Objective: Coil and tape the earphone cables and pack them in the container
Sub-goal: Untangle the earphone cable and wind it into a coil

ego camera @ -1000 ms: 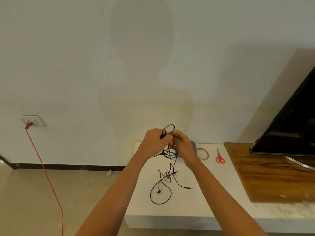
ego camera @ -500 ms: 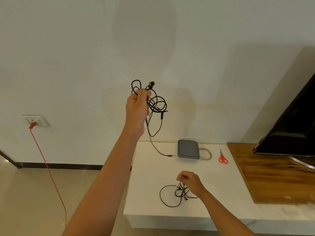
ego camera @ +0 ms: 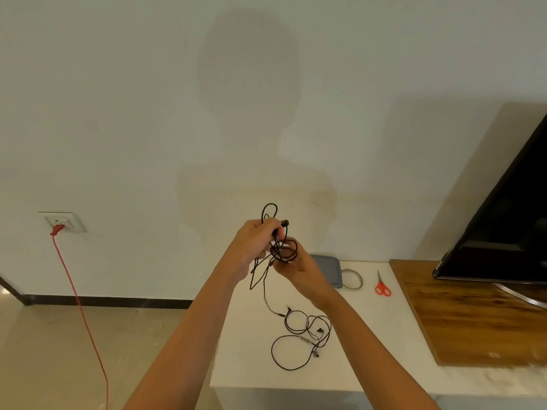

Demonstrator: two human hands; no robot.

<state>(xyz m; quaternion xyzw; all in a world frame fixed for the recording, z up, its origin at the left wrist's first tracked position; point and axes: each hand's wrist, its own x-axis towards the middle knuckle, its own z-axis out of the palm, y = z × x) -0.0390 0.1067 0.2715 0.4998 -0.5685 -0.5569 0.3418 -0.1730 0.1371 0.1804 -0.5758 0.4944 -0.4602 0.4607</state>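
My left hand (ego camera: 254, 242) grips a tangled black earphone cable (ego camera: 281, 247) held in the air above the white table (ego camera: 245, 344). My right hand (ego camera: 299, 266) pinches the same bundle from the right and below. One strand of the bundle hangs down to the table. A second black earphone cable (ego camera: 302, 335) lies loose on the table in several loops. Behind my right hand a grey lidded container (ego camera: 331, 270) is partly hidden. A roll of clear tape (ego camera: 352, 279) lies just right of it.
Red-handled scissors (ego camera: 381, 285) lie right of the tape. A wooden board (ego camera: 473, 315) covers the table's right part, with a dark TV screen (ego camera: 509, 232) on it. A red cord (ego camera: 77, 300) runs from a wall socket (ego camera: 63, 221) to the floor at left.
My left hand came down from high up with the cable bundle. My right hand rose from the table cable and took hold of the bundle. The table cable now lies free.
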